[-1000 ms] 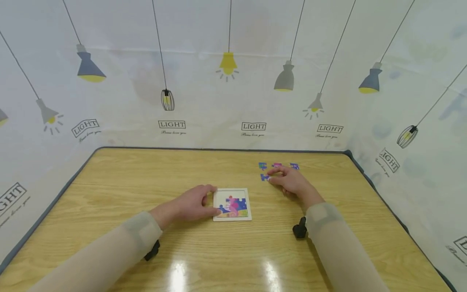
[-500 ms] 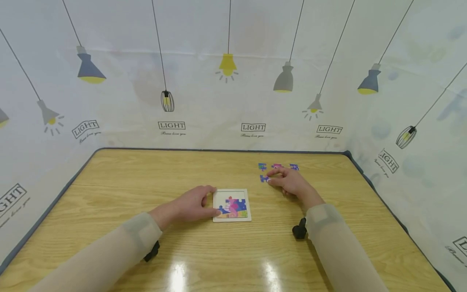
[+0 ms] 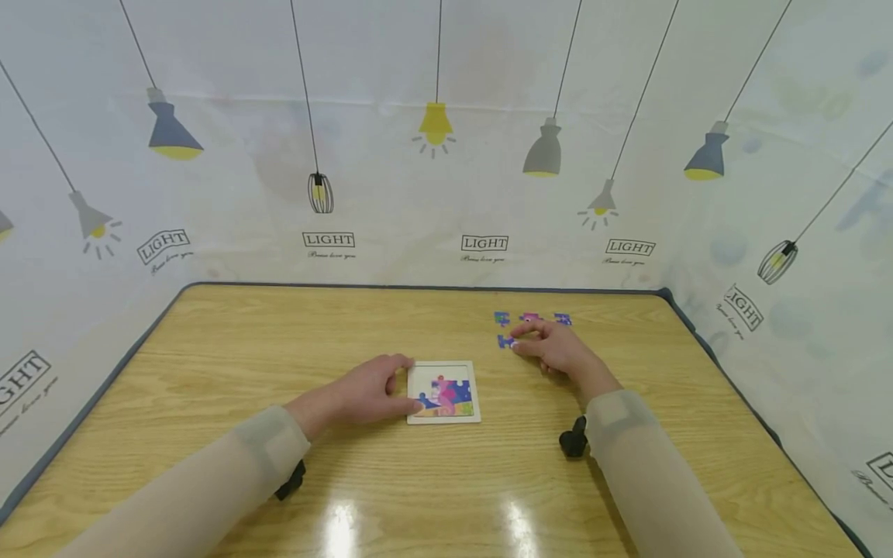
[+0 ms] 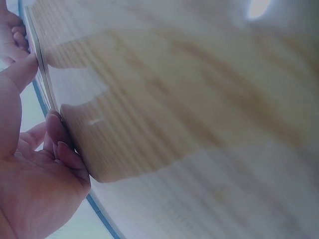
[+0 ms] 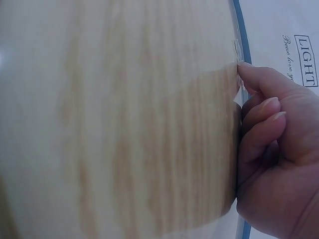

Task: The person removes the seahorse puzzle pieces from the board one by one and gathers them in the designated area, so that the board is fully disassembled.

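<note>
In the head view, a square white puzzle tray (image 3: 443, 366) lies on the table, partly filled with joined pink, blue and green pieces. My left hand (image 3: 363, 389) holds it by the left side, forefinger at the far corner and thumb over the near part. In the left wrist view, the tray (image 4: 42, 64) shows edge-on beside the thumb. To the right, my right hand (image 3: 558, 349) has thumb and forefinger at a blue jigsaw piece (image 3: 505, 341) lying on the table. The right wrist view shows the other fingers of my right hand (image 5: 279, 144) curled against the table.
Beyond the right hand lie a blue-green piece (image 3: 501, 318), a pink piece (image 3: 530, 317) and another blue piece (image 3: 562, 318). The wooden table (image 3: 279, 325) has a dark edge, with a lamp-printed cloth (image 3: 391, 194) standing behind it and at both sides.
</note>
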`<state>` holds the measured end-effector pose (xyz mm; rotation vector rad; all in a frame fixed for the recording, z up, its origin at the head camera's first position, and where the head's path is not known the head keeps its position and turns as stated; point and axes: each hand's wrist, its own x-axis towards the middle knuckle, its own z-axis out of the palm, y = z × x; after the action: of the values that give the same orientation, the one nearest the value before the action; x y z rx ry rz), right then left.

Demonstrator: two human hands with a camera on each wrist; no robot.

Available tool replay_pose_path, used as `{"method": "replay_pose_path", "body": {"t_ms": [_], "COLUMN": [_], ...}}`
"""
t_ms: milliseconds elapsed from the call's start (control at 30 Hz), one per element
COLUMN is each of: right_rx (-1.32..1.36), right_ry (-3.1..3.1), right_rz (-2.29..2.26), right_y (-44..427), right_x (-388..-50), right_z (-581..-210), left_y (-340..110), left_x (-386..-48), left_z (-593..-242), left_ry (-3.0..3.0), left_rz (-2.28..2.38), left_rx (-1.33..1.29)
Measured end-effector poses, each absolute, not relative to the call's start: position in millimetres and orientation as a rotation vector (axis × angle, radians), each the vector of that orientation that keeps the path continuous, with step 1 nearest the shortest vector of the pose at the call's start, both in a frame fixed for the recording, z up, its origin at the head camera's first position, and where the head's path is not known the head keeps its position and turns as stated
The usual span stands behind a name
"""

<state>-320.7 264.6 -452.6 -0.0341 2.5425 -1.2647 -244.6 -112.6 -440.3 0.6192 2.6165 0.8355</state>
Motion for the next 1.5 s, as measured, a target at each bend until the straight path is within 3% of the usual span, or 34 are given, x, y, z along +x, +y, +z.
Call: {"method": "replay_pose_path", "body": {"t_ms": [733,1200,1500], "right_rx": [-0.167,-0.467,-0.57], "right_ry": [2.473,2.246,2.264], "right_rz": [-1.424,-1.327,-1.175], "right_y": [260,194,177], "right_x": [-308,-282,-282], "right_z": [-454,-441,-444], "left_y": [-117,-114,-114], "left_x": [-247,-247,-248], "left_z": [-444,-441,-442], "left_ry": [2.606,2.612,2.611], "left_rz": [0.832,0.845,0.836], "left_rx": [0.624,0.663,0.664]}}
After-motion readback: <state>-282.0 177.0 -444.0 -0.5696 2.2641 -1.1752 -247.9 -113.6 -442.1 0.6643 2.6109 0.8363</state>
